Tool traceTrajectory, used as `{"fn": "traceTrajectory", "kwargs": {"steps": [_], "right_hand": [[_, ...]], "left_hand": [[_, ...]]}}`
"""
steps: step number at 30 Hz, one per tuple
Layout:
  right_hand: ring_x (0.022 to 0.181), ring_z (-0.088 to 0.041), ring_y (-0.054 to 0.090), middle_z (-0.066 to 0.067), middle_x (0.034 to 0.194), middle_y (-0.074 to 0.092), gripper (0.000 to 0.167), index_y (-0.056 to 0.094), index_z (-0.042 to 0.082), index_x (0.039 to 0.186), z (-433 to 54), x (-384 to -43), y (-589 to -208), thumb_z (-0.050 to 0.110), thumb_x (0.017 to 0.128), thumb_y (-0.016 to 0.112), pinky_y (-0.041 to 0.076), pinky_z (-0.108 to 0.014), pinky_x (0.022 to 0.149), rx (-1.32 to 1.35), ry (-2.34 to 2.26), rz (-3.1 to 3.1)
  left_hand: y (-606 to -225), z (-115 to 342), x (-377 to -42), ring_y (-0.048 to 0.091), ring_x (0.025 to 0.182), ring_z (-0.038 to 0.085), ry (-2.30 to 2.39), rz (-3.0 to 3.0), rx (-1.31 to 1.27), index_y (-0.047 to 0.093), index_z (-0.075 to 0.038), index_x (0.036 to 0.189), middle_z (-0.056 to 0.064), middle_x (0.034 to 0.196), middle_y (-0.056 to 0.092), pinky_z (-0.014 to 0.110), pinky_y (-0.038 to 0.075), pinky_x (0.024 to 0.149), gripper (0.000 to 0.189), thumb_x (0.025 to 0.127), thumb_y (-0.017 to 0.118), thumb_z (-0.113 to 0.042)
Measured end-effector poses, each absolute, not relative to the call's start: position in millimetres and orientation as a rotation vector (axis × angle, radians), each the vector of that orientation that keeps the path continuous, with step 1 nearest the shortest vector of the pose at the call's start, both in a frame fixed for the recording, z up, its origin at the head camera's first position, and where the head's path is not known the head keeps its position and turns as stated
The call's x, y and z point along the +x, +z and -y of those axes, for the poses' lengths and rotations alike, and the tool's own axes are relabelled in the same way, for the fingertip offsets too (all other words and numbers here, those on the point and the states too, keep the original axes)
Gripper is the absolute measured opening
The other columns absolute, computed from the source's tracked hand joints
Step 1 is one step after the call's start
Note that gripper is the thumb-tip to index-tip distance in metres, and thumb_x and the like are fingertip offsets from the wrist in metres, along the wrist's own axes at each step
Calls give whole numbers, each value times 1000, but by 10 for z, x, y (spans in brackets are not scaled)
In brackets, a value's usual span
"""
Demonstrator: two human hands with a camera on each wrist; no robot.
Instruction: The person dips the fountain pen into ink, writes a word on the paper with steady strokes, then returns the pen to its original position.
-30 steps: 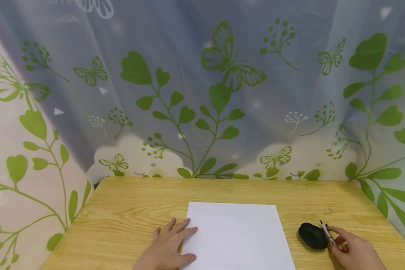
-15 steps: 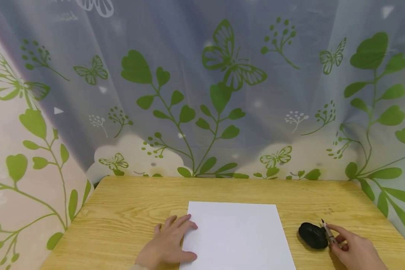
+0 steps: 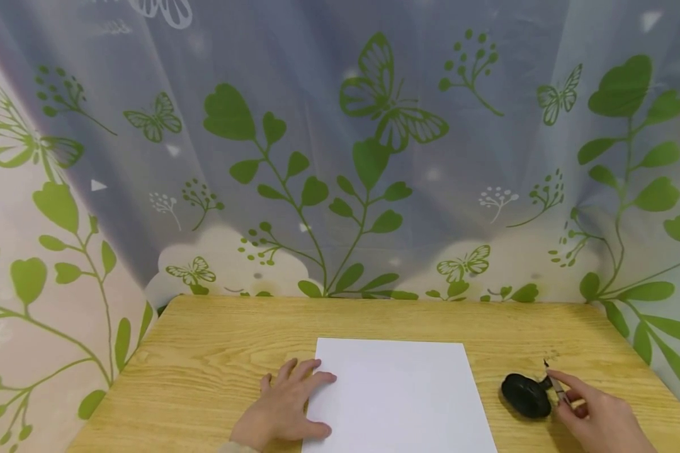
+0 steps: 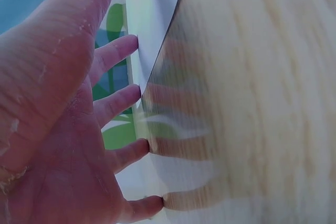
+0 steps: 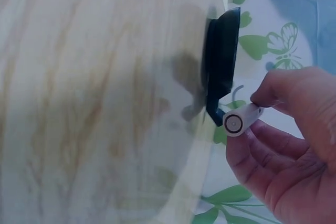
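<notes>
A white sheet of paper [image 3: 396, 396] lies on the table. My left hand [image 3: 283, 402] rests at its left edge, fingers spread and slightly bent, some fingertips and the thumb on the paper. In the left wrist view, fingertips of that hand [image 4: 58, 145] touch the paper [image 4: 157, 14] and the wood beside it. To the right, my right hand [image 3: 603, 415] pinches a slim pale pen [image 3: 558, 387] with a dark tip, pointing away from me. Beside it sits a black oval dish-like holder [image 3: 526, 396] with a short stem [image 5: 214, 113]; whether the pen touches this stem I cannot tell.
The wooden table [image 3: 232, 327] extends around the paper. Behind it and at both sides hangs a curtain [image 3: 306, 163] with green leaves and butterflies.
My right hand has moved the pen slightly away from me and rightward, off the black holder's side, and the holder's stem now shows. The left fingers have bent a little more; the paper stays put.
</notes>
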State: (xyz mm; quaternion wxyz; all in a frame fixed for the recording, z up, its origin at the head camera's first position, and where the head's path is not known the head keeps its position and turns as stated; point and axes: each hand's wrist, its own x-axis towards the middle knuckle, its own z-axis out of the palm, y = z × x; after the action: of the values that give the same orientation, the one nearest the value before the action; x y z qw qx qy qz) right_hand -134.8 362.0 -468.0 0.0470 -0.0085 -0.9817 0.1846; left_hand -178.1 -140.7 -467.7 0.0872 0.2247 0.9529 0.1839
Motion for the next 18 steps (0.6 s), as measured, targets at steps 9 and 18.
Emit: {"fn": "traceTrajectory", "kwargs": {"steps": [9, 18], "right_hand": [[56, 7, 38, 6, 73, 53, 30, 73, 4, 118, -3467, -1252, -4663, 1, 88, 66, 31, -21, 49, 89, 493, 2749], [61, 12, 46, 3, 81, 60, 30, 73, 5, 117, -3369, -1221, -4563, -1, 89, 64, 49, -19, 50, 116, 588, 2635]], "left_hand": [[-4676, 1399, -1776, 33, 146, 51, 538, -2832, 658, 55, -34, 141, 4, 158, 41, 90, 25, 96, 74, 74, 80, -52], [-4676, 1404, -1770, 33, 146, 52, 552, -2834, 659, 55, -34, 141, 4, 158, 42, 90, 25, 97, 74, 74, 80, -52]]}}
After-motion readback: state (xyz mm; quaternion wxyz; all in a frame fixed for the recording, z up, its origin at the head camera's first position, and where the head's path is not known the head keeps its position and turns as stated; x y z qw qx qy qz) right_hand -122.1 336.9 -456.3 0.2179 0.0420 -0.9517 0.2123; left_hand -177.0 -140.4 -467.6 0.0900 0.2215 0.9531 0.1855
